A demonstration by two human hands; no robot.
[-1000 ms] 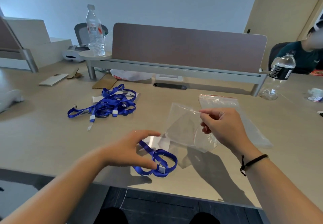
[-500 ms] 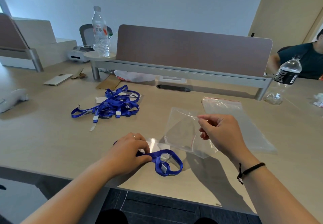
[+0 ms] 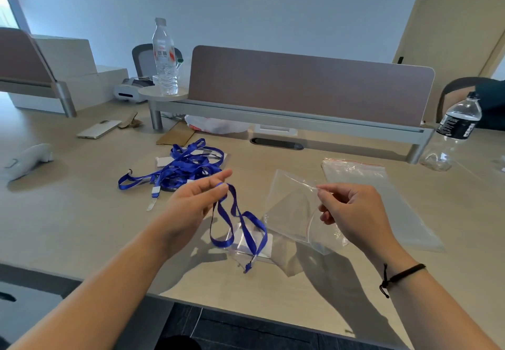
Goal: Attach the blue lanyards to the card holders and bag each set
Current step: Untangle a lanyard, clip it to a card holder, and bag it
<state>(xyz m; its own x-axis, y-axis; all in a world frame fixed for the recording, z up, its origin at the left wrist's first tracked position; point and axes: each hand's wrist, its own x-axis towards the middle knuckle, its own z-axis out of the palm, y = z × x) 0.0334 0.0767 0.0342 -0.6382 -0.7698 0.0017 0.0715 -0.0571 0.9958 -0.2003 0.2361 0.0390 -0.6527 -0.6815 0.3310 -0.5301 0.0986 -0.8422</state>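
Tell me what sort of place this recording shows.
Most likely a shared office: a long desk with a brown divider screen, a cable port set in its top, and an office chair behind it.

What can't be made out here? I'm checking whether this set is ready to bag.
Head view only:
- Clip joint: the blue fabric lanyard overlaps the clear plastic card holder; whether it is attached is too small to tell.
- Mouth of the clear zip bag: glare and the right hand hide whether it is open.
- Left hand: its pinch on the lanyard is blurred.
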